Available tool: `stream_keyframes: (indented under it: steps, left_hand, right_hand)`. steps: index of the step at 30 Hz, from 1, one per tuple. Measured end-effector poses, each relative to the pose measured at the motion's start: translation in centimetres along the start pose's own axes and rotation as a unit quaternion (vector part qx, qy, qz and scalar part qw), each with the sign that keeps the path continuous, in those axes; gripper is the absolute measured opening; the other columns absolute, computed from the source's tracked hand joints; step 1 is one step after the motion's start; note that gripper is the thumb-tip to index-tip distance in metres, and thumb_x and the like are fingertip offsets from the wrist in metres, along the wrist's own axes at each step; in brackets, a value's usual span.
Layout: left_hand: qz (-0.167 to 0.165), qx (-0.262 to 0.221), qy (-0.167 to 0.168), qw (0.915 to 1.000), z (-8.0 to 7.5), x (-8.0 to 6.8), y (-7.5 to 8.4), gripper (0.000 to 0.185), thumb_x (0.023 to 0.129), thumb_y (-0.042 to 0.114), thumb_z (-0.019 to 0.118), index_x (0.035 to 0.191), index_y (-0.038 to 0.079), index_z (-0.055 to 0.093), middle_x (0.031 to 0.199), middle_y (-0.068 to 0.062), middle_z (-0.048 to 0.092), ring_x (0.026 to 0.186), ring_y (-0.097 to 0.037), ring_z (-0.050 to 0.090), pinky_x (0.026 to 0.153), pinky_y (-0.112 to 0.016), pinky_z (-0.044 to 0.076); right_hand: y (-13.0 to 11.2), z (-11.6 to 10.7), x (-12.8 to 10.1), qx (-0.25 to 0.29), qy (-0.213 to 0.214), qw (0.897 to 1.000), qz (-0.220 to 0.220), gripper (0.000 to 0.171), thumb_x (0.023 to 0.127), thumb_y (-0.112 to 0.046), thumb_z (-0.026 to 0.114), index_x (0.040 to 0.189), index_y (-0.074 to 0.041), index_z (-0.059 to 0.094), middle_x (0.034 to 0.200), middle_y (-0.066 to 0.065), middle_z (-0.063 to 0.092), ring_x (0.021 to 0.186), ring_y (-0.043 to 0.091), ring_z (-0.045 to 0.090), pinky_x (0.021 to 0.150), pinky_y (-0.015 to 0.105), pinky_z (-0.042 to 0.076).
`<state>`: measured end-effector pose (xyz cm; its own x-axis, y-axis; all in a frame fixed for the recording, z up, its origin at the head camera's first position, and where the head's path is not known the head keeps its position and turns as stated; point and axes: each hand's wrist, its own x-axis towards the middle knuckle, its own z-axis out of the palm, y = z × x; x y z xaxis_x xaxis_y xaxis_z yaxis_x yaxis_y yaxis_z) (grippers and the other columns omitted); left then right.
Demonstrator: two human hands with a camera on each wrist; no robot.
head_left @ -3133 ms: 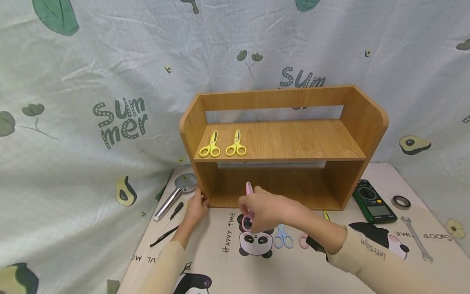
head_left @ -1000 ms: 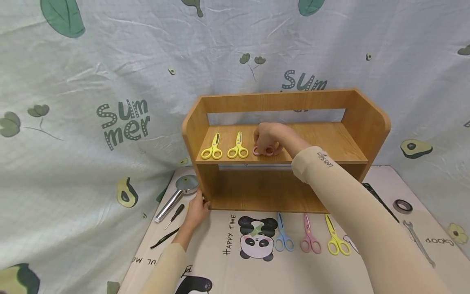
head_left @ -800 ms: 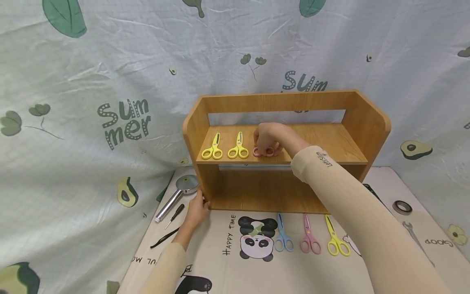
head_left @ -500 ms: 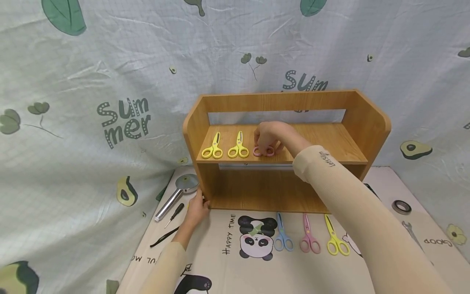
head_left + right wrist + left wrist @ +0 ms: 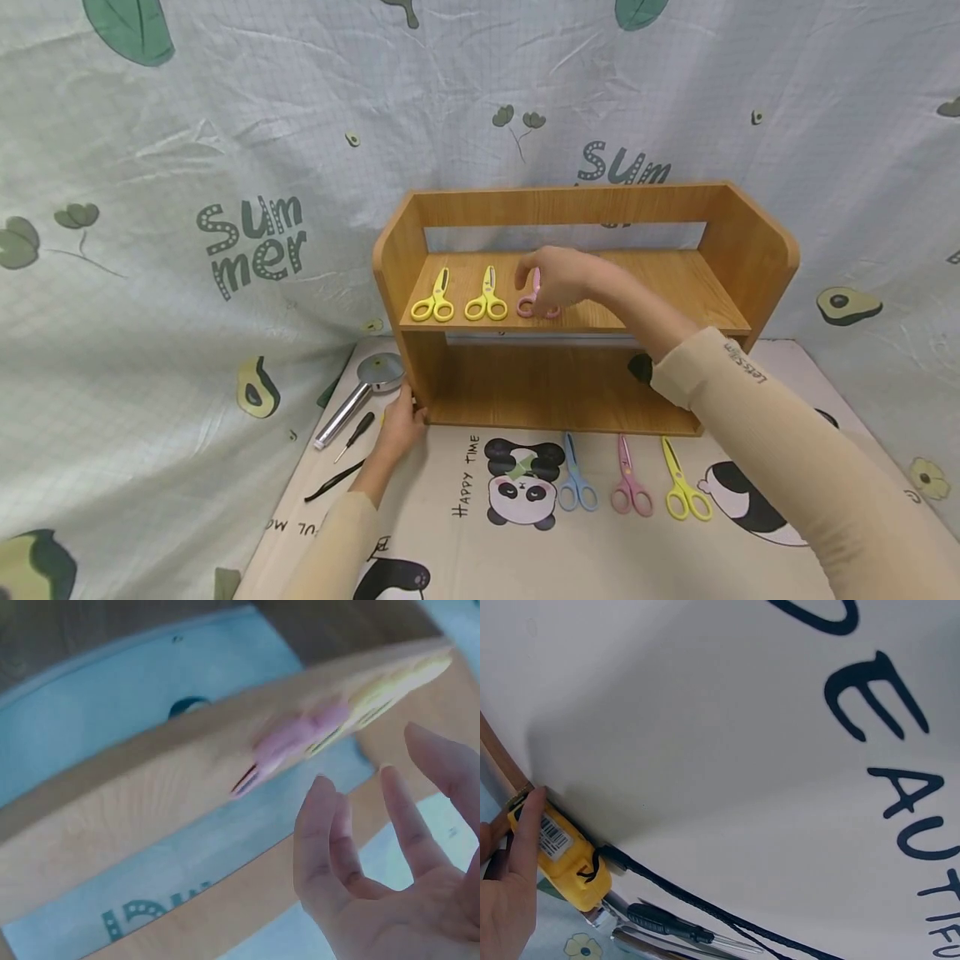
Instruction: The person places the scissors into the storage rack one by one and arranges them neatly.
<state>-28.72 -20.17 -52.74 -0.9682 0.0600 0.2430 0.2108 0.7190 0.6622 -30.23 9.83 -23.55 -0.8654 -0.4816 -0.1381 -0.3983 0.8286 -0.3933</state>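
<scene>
Pink scissors (image 5: 537,282) on the bookshelf's (image 5: 663,271) upper level, three o'clock of two yellow scissors (image 5: 489,287); right hand (image 5: 564,277) empty, fingers parted; left hand (image 5: 400,427) at seven-o'clock corner, grip unclear. Could tumble off if brushed by fingers.

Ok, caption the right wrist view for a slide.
Right hand, holding nothing, near pink scissors and yellow scissors on a shelf.

Shelf unit (image 5: 570,205) on a counter (image 5: 585,558), cloth (image 5: 435,100) behind

Three pairs of scissors (image 5: 488,292) lie side by side on the left half of the upper shelf (image 5: 675,271). Three more pairs (image 5: 628,481) lie before the unit. A screwdriver (image 5: 363,423) lies to its left.
</scene>
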Motion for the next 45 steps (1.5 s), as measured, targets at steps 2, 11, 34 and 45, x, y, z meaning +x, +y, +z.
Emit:
stream_keyframes:
  steps: [2, 11, 34, 45]
  left_hand:
    - [0.004, 0.003, 0.005, 1.0, 0.0, 0.0, 0.1, 0.062, 0.095, -0.01, 0.059, 0.151, -0.007, 0.031, 0.133, -0.04, 0.06, 0.112, -0.05, 0.069, 0.092, -0.053, 0.062]
    - [0.006, 0.018, 0.017, 0.9997, -0.2, -0.1, 0.2, 0.059, 0.095, -0.009, 0.061, 0.147, -0.009, 0.034, 0.128, -0.041, 0.062, 0.11, -0.05, 0.07, 0.089, -0.054, 0.062]
    - [0.011, 0.014, 0.018, 0.9997, 0.3, 0.0, 0.3, 0.051, 0.094, -0.012, 0.059, 0.141, -0.01, 0.039, 0.126, -0.041, 0.063, 0.11, -0.05, 0.07, 0.09, -0.053, 0.062]
    - [0.01, 0.022, 0.022, 0.9995, 0.3, 0.1, 0.2, 0.045, 0.093, -0.011, 0.061, 0.134, -0.008, 0.042, 0.121, -0.039, 0.065, 0.107, -0.048, 0.071, 0.086, -0.052, 0.063]
  right_hand:
    - [-0.1, 1.0, -1.1, -0.001, 0.007, 1.0, -0.025, 0.042, 0.083, -0.005, 0.075, 0.124, -0.005, 0.066, 0.101, 0.011, 0.065, 0.087, 0.021, 0.058, 0.073, 0.03, 0.048]
    - [1.3, 7.9, -4.6, 0.02, -0.059, 0.997, -0.047, 0.036, 0.08, -0.004, 0.08, 0.112, -0.015, 0.071, 0.116, 0.013, 0.066, 0.107, 0.029, 0.062, 0.075, 0.031, 0.054]
    - [7.2, 24.5, -7.0, 0.067, -0.028, 0.99, 0.119, 0.034, 0.071, 0.006, 0.084, 0.095, -0.015, 0.072, 0.118, 0.023, 0.057, 0.1, 0.036, 0.05, 0.07, 0.047, 0.052]
    - [7.6, 25.5, -6.3, 0.063, -0.022, 0.99, 0.127, 0.036, 0.063, 0.002, 0.092, 0.083, -0.012, 0.066, 0.102, 0.018, 0.053, 0.092, 0.033, 0.048, 0.07, 0.044, 0.048]
